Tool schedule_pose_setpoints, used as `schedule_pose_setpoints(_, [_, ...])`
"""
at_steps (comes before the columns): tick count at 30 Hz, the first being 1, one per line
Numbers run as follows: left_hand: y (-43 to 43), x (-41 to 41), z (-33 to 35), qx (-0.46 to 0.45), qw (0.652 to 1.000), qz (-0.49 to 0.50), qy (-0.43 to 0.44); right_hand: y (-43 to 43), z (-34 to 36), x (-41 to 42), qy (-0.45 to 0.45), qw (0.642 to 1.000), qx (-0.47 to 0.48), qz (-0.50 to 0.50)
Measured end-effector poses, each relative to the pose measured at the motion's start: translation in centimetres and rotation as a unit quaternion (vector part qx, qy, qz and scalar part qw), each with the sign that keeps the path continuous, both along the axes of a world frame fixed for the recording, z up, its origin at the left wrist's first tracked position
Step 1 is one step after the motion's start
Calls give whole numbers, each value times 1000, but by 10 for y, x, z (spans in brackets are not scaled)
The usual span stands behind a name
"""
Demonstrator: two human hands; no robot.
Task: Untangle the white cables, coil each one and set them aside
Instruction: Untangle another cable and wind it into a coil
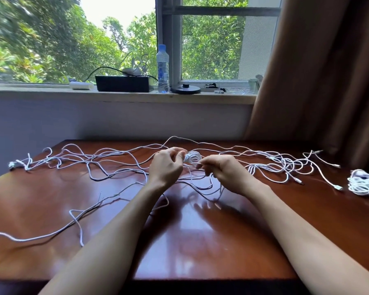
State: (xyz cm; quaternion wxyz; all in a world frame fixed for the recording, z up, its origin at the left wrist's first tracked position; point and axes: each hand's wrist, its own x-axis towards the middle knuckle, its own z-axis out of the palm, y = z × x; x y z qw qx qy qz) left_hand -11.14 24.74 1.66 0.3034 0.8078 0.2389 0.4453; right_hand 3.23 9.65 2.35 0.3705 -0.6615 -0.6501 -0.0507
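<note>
Forearms (119,220) forward — left fingers (177,154) curled round white coil (192,157), right fingers (203,165) pinching its strand (190,174).

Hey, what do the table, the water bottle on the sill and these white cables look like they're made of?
Table: likely lacquered wood or veneer, reddish-brown, glossy with mirror-like reflections. Water bottle: probably clear plastic, see-through with blue cap. White cables: seemingly smooth plastic-sheathed, bending in loose loops.

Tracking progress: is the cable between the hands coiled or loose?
Partly coiled: left hand holds a white coil; right hand pinches its loose strand.
</note>
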Motion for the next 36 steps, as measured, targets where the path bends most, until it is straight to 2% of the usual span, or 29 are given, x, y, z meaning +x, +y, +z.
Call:
schedule_pose_setpoints(5, [-1,4,-4,18,998,-43,50,-3,5,-1,-47,994,72,-62])
schedule_pose_setpoints(13, [-9,3,-3,46,981,-180,56,-5,8,1,-47,983,139,-110])
schedule_pose_setpoints(17, [-15,1,-2,-5,974,-217,68,-7,11,3,6,979,134,-155])
schedule_pose_setpoints(24, [-19,-1,2,-58,969,-233,61,-5,9,8,20,976,90,-197])
schedule_pose_setpoints(32, [-23,2,4,-164,948,-272,4,-2,8,12,48,984,57,-165])
schedule_pose_setpoints(36, [-27,3,5,-208,934,-287,-40,-3,6,11,80,990,24,-112])
